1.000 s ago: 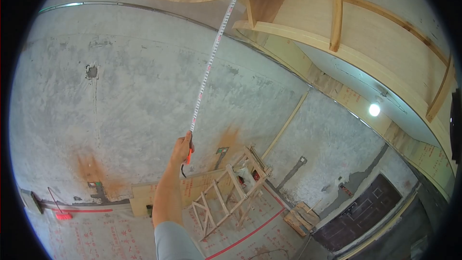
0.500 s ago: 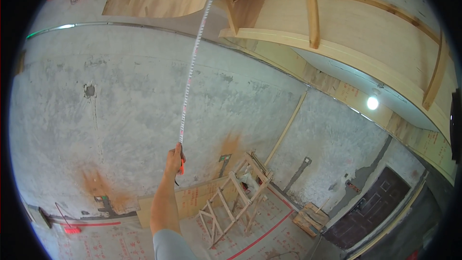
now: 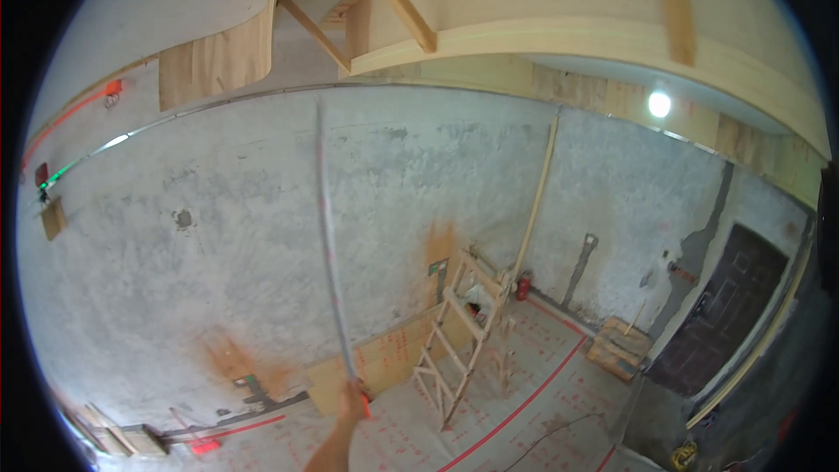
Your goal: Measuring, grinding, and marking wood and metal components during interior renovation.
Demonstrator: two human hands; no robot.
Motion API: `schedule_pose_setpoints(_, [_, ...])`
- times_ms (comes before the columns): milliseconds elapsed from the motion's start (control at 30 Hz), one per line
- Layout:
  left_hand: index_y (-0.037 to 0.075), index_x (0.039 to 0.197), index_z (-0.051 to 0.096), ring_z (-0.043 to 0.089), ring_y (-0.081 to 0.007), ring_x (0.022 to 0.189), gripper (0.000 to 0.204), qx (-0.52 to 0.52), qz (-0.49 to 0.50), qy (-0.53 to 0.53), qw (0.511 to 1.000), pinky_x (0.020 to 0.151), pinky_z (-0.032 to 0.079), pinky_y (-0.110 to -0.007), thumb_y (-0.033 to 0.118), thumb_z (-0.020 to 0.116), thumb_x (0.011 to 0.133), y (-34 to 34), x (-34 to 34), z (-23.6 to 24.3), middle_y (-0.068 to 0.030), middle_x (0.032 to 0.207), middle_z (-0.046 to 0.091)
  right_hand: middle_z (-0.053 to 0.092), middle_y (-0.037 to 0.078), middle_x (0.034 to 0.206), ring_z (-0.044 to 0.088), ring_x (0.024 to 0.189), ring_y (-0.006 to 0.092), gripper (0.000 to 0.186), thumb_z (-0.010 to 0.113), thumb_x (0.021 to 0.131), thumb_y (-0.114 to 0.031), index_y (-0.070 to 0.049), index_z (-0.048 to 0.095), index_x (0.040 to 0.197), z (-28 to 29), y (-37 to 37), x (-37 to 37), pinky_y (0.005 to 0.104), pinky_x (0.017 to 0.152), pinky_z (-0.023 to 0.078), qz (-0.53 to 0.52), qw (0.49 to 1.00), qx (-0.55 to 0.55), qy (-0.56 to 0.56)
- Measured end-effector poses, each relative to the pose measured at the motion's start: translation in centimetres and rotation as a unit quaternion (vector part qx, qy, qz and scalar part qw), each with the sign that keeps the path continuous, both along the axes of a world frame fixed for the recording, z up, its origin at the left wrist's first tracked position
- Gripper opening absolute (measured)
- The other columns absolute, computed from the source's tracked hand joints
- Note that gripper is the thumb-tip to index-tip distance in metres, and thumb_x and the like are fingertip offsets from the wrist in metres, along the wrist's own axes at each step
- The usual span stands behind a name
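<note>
My left hand (image 3: pixel 352 402), at the lower middle, is closed around a tape measure (image 3: pixel 367 407) with an orange-red case. Much of the case is hidden by the fingers. From it a long white blade (image 3: pixel 329 245) rises, slightly bowed and blurred, in front of the grey wall. Its upper tip stands free, below the curved wooden panel (image 3: pixel 218 57) of the ceiling frame, with a gap between them. My right hand is out of view.
A wooden stepladder (image 3: pixel 468 323) stands near the wall corner, with a red fire extinguisher (image 3: pixel 523 286) behind it. Overhead, wooden struts (image 3: pixel 398 2) hang beside a curved pale ceiling frame (image 3: pixel 524 39) and a lit bulb (image 3: pixel 659 104). A dark door (image 3: pixel 725 310) is at right.
My left hand has lowered with the tape measure, and the blade's upper end has come down from the curved panel's edge. The view has shifted, showing more of the floor and left wall.
</note>
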State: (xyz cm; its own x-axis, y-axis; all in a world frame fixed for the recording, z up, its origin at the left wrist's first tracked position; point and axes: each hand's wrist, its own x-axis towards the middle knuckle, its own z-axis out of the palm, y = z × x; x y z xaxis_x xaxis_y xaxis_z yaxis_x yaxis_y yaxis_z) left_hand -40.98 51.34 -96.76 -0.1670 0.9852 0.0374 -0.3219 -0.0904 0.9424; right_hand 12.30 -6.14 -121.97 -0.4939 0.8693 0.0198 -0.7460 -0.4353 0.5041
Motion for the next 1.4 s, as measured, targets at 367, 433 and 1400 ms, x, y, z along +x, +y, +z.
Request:
schedule_pose_setpoints(367, [0.004, 0.096, 0.057, 0.065, -0.025, 0.069, 0.044, -0.465, -0.275, 0.072, 0.839, 0.068, 0.058, -0.042, 0.044, 0.041, 0.106, -34.8, 11.9, -0.5, -0.0125, 0.083, 0.065, 0.072, 0.013, 0.089, 0.065, 0.089, 0.0351, 0.028, 0.069, 0.087, -0.035, -0.011, 0.071, 0.101, 14.0, 10.6, -12.6, 0.0474, 0.082, 0.05, -0.009, -0.024, -0.322, 0.946])
schedule_pose_setpoints(433, [0.004, 0.098, 0.058, 0.066, -0.0263, 0.078, 0.041, -0.476, -0.326, 0.035, 0.816, 0.071, 0.058, -0.044, 0.038, 0.038, 0.107, -37.4, 13.0, 3.3, -0.0134, 0.088, 0.066, 0.072, 0.014, 0.085, 0.066, 0.085, 0.0376, 0.023, 0.069, 0.085, -0.033, -0.012, 0.072, 0.094, 13.6, 11.4, -13.1, 0.0492, 0.078, 0.052, 0.059, 0.032, -0.334, 0.94])
schedule_pose_setpoints(1400, [0.0, 0.084, 0.073, 0.066, -0.0183, 0.068, 0.049, -0.51, -0.072, 0.345, 0.785, 0.068, 0.052, -0.036, 0.034, 0.043, 0.103, -61.6, 7.7, -8.3, -0.0106, 0.075, 0.071, 0.059, 0.007, 0.072, 0.06, 0.08, 0.0315, 0.01, 0.066, 0.081, -0.013, -0.013, 0.056, 0.081, 19.0, 11.3, -11.3, 0.0474, 0.071, 0.045, 0.019, -0.065, -0.369, 0.927])
